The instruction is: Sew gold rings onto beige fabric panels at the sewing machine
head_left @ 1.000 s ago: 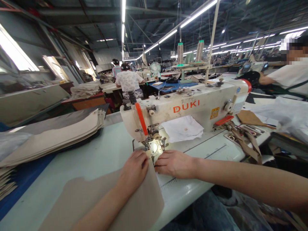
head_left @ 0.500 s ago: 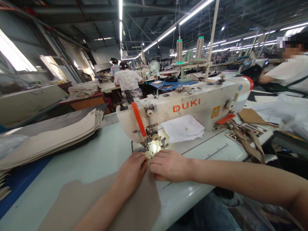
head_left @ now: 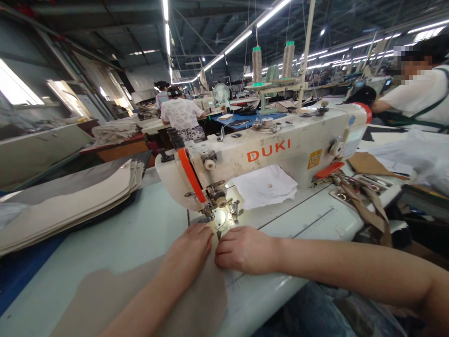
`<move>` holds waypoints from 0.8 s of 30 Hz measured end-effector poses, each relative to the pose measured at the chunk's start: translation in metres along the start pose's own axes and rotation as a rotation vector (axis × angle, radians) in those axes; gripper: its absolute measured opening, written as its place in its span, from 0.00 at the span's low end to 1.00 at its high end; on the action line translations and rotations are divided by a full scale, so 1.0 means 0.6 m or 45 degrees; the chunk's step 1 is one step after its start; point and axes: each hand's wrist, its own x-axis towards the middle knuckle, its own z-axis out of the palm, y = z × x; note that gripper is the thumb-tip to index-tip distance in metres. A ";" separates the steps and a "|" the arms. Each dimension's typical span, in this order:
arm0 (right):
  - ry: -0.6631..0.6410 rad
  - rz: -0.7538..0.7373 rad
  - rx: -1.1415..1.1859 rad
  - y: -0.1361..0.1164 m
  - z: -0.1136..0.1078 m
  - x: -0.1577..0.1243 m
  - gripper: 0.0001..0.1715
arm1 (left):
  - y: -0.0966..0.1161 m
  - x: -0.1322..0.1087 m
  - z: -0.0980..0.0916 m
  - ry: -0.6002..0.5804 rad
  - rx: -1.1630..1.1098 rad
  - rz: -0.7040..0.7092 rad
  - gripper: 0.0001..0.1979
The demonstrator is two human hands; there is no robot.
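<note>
A beige-grey fabric panel lies on the sewing machine table, its edge running up to the lit needle area of the white sewing machine. Just in front of the presser foot, my left hand presses on the panel, fingers bent and pinched at its edge. Close beside it on the right, my right hand has its fingers curled together over the same edge. The fingertips of both hands, and the fabric between them, are partly hidden.
A stack of cut panels lies at the left. A white cloth hangs on the machine's body. Tan straps lie at the right end. Thread cones stand behind. One person sits at the right; others work farther back.
The view has shifted slightly, so the machine appears a little farther left. My right hand has drawn back slightly from the needle area. Both hands stay on the fabric panel.
</note>
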 end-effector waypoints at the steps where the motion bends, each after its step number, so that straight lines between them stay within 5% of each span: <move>1: -0.004 0.001 0.007 0.000 0.000 0.000 0.10 | 0.001 0.001 -0.003 -0.014 0.013 -0.006 0.10; 14: 0.026 0.019 0.028 0.002 0.001 0.000 0.08 | -0.017 -0.001 0.010 0.320 -0.045 0.201 0.11; 24: 0.038 0.048 0.051 0.001 -0.001 0.002 0.08 | -0.015 0.002 0.009 0.423 -0.042 0.235 0.12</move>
